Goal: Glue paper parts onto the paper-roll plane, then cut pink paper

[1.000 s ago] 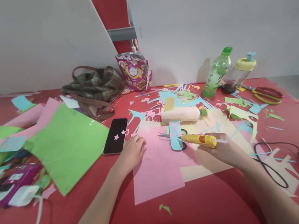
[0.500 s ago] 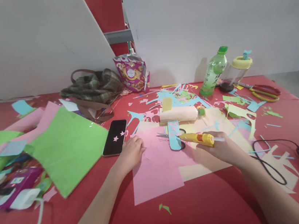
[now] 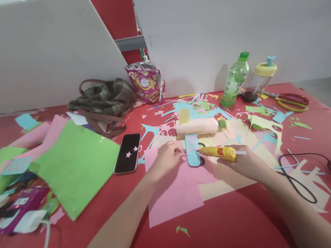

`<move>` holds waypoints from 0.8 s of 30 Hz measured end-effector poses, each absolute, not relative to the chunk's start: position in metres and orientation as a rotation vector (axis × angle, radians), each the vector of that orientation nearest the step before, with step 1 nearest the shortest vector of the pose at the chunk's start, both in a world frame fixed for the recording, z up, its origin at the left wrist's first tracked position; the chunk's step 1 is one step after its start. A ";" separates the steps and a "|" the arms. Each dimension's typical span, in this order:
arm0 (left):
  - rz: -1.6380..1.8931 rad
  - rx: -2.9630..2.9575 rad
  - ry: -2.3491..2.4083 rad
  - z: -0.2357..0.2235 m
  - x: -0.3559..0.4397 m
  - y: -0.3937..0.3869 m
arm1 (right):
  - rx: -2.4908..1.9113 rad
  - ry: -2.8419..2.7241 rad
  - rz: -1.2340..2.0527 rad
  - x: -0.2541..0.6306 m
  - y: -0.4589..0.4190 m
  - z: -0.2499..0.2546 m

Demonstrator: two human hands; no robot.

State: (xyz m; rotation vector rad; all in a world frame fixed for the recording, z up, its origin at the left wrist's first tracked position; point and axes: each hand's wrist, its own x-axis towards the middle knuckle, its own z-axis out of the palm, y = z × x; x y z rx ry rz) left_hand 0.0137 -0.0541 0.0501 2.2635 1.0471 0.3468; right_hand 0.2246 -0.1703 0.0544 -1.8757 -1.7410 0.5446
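In my right hand (image 3: pixel 243 160) is a yellow hot glue gun (image 3: pixel 218 152), its nozzle at the right edge of a light-blue paper strip (image 3: pixel 193 159) with small pink shapes on it. My left hand (image 3: pixel 168 158) is closed in a pinch just left of that strip; whatever its fingertips hold is too small to make out. Scissors lie mostly hidden beneath the strip, one black handle loop (image 3: pixel 202 160) showing. Behind the strip, a paper-wrapped bottle (image 3: pixel 198 126) with a green cap lies on its side, a yellowish tab standing up from it.
A phone (image 3: pixel 127 153) bearing two pink paper stars lies left of pink paper (image 3: pixel 173 204). Green sheets (image 3: pixel 79 168) cover the left side. Toward the back stand a snack bag (image 3: pixel 145 82), a green bottle (image 3: pixel 235 80) and a cup (image 3: pixel 260 81). A black cable (image 3: pixel 298 187) curls at right.
My left hand has moved right, from beside the phone to the left edge of the blue strip. The right hand and glue gun have stayed nearly in place.
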 end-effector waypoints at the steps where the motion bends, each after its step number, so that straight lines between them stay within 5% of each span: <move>1: 0.358 2.260 1.046 0.049 0.019 -0.056 | -1.865 -1.741 0.556 0.225 -0.170 0.055; 24: 0.516 2.360 1.163 0.033 0.033 -0.064 | -1.870 -1.692 0.569 0.230 -0.171 0.055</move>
